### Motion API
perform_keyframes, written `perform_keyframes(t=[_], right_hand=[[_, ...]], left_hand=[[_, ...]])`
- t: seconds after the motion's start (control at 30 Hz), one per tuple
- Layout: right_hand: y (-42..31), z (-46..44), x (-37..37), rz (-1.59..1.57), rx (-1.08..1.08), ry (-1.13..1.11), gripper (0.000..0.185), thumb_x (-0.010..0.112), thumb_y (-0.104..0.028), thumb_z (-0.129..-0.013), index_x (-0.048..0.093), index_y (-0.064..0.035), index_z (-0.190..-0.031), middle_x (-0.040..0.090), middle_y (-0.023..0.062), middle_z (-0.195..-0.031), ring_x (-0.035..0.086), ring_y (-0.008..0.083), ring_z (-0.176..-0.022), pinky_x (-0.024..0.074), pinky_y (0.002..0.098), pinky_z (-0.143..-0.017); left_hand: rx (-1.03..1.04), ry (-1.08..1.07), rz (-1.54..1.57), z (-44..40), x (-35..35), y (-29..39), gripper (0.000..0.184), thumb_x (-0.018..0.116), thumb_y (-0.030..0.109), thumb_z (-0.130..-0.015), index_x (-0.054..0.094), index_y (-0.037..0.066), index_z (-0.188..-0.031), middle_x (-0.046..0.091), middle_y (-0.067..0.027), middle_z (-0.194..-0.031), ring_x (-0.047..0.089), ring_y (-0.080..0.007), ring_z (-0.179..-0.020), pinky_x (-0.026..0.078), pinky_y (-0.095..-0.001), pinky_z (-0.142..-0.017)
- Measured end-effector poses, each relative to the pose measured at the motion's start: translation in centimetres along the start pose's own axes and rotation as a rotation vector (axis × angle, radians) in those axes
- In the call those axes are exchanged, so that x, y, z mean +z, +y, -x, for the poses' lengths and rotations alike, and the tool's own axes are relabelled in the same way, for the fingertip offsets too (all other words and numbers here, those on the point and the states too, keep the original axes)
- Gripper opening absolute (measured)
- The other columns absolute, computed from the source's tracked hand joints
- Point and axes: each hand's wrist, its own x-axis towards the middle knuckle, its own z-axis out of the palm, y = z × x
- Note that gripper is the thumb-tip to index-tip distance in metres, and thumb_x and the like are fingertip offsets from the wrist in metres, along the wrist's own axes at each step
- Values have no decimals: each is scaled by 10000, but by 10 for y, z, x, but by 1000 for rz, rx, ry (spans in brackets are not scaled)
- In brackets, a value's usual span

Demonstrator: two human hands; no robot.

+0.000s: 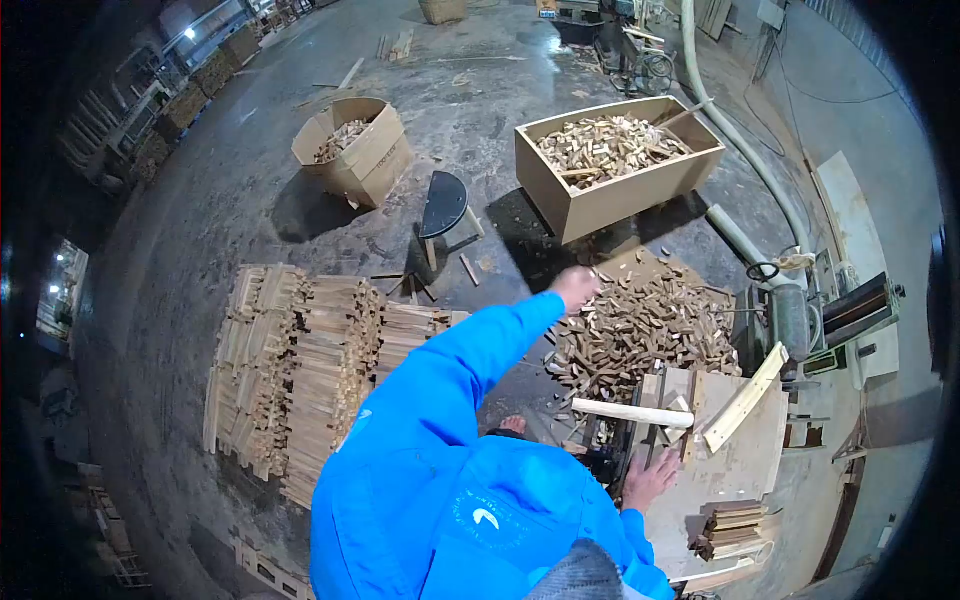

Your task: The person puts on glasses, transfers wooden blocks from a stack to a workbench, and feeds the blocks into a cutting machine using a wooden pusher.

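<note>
My left hand (577, 288) is stretched out in front of me, over the near left edge of a heap of small wood offcuts (650, 325). Its fingers are blurred, and I cannot make out whether it holds anything. On the work table (740, 450), my right hand (650, 480) lies with its fingers spread, close to a dark metal guide. Just beyond its fingertips a pale wooden strip (632, 412) lies across the guide. To its right is a longer pale board (745, 398) with holes.
Stacked wood strips (330, 360) lie on the floor at the left. Ahead stand a black-topped stool (445, 204), a cardboard box (375, 165) and a large wooden bin (640, 195) of offcuts. Short sticks (732, 530) are piled on the table; a hose (740, 125) runs at the right.
</note>
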Motion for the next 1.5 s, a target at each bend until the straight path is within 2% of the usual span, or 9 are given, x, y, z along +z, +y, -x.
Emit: perform_keyframes(t=[0.2,0.43,0.5,0.57,0.6,0.93,1.0,1.27,1.5], right_hand=[[6,0,-5,-51,-28,-10,822,680,-446,-965,338,-52,-1601,280,231,-1672,231,410,-1559,178,599,-1245],[34,4,-1,-360,-23,-9,738,704,-330,-975,403,31,-1545,405,267,-1593,347,432,-1498,268,517,-1238],[33,9,-22,-321,50,54,664,703,-317,-977,485,47,-1489,495,285,-1519,447,425,-1436,333,491,-1214],[38,10,-50,-302,150,145,625,698,-329,-975,523,38,-1450,522,283,-1492,475,430,-1409,364,495,-1196],[54,13,-46,-205,194,177,646,690,-370,-974,523,41,-1442,536,278,-1479,478,432,-1405,362,499,-1195],[184,2,-45,396,437,294,525,612,-346,-947,630,27,-1316,612,242,-1375,521,423,-1345,360,575,-1149],[166,-35,-104,517,590,-432,470,562,-382,-975,702,-27,-1248,621,237,-1374,550,399,-1324,370,573,-1144],[214,-34,-71,823,409,59,681,572,-540,-969,593,-8,-1395,602,206,-1438,536,384,-1350,414,567,-1095],[215,-30,-64,836,381,-91,615,587,-451,-975,572,-20,-1413,626,217,-1389,523,412,-1358,418,601,-1094]], left_hand=[[202,-317,-351,112,157,-30,562,634,550,-949,688,33,-1165,710,-241,-1093,676,-436,-1040,521,-526,-901],[75,-602,-582,155,192,2,539,599,556,-963,713,55,-1127,731,-224,-1019,697,-441,-938,546,-549,-828],[402,-769,-734,140,200,-17,474,605,523,-959,736,88,-1093,736,-227,-1009,709,-415,-932,558,-544,-802],[46,-668,-753,148,200,26,507,573,521,-990,749,48,-1036,735,-242,-1031,705,-430,-961,559,-539,-813],[294,-718,-762,146,199,15,557,553,562,-997,748,41,-1031,732,-248,-1029,698,-445,-979,550,-543,-830],[44,-652,-808,156,216,24,526,557,525,-1008,728,32,-1075,719,-268,-1068,675,-465,-1021,515,-575,-849],[203,-663,-881,157,214,12,462,535,463,-1015,754,56,-1022,735,-247,-1013,701,-448,-974,544,-554,-827],[108,-551,-785,156,193,6,607,537,651,-979,687,67,-1055,727,-213,-973,707,-432,-913,537,-570,-815],[142,-550,-762,156,194,-4,607,527,644,-990,684,60,-1046,726,-205,-942,709,-430,-890,543,-567,-807]])
